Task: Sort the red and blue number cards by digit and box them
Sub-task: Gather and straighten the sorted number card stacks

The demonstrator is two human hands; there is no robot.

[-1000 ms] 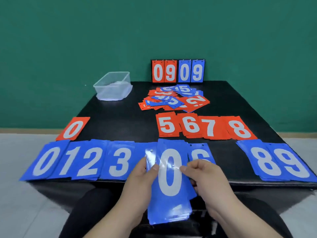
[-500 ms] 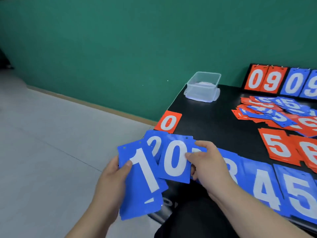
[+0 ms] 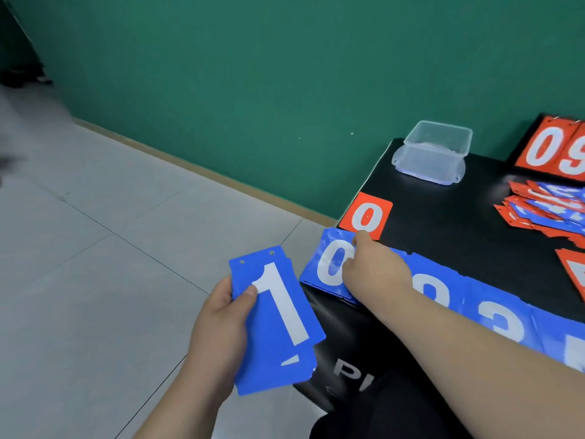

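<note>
Backdrop: green wall [image 3: 253, 74] above a grey tiled floor [image 3: 95, 248], which fills the left half of the view.
Left hand [image 3: 218, 327]: held out over the floor, just left of the table. Fingers curl behind a stack of cards and the thumb clamps its front face.
Blue stack [image 3: 278, 327]: blue number cards fanned slightly in the left hand, a white 1 on top, two punched holes along the upper edge.
Blue 0 card [image 3: 329, 264]: lies on the table's near left corner, at the left end of the blue row.
Right hand [image 3: 373, 267]: reaches across to the blue 0 card, index fingertip and thumb lying on its face. Whether they pinch it or only press it down, I cannot tell.
Red 0 card [image 3: 367, 217]: flat on the table just behind the blue 0 card.
Table [image 3: 443, 223]: black, with white lettering partly visible on its front side.
Clear box [image 3: 433, 153]: see-through plastic tub at the far left corner.
Blue row [image 3: 493, 318]: overlapping blue cards along the near edge, partly under the right forearm.
Mixed pile [image 3: 544, 204]: jumbled red and blue cards, mid-table at right.
Scoreboard [image 3: 550, 147]: upright at the back, showing red 0 and 9.
</note>
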